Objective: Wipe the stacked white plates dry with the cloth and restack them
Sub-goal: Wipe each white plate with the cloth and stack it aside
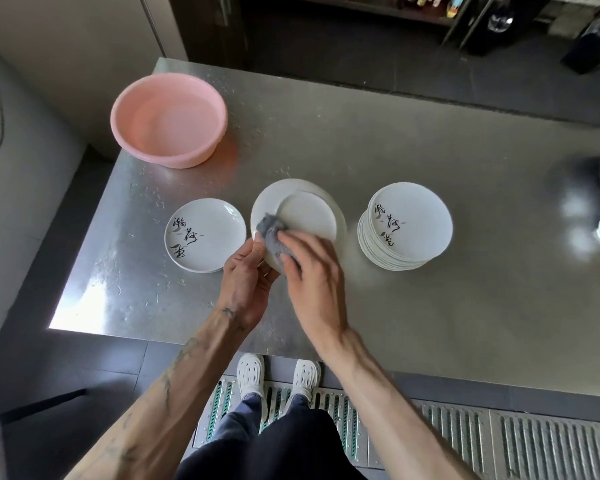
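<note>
- The left hand is gripping a plate by its near rim, holding it tilted off the table, underside up.
- The right hand is holding a bunched grey cloth and pressing it onto that plate right beside the left hand's grip. The hand is blurred, so it is probably rubbing.
- A short pile is sitting just left of the grip, face up.
- A tall pile is sitting to the right of the grip, a little farther off.
- Judging by this, the short pile is probably taking the dried plates and the tall one is waiting. If so, the job is only getting started, with most of the wiping left. The frame is not showing which plates are wet, so it could be the reverse.
- Counts:
  - one plate in hand
  - one cloth
  - two piles
  - one pink basin beyond the grip, to its left
- The short pile is looking like two or three plates. The tall pile's rims are lying too close together to count, though there are clearly many.
</note>
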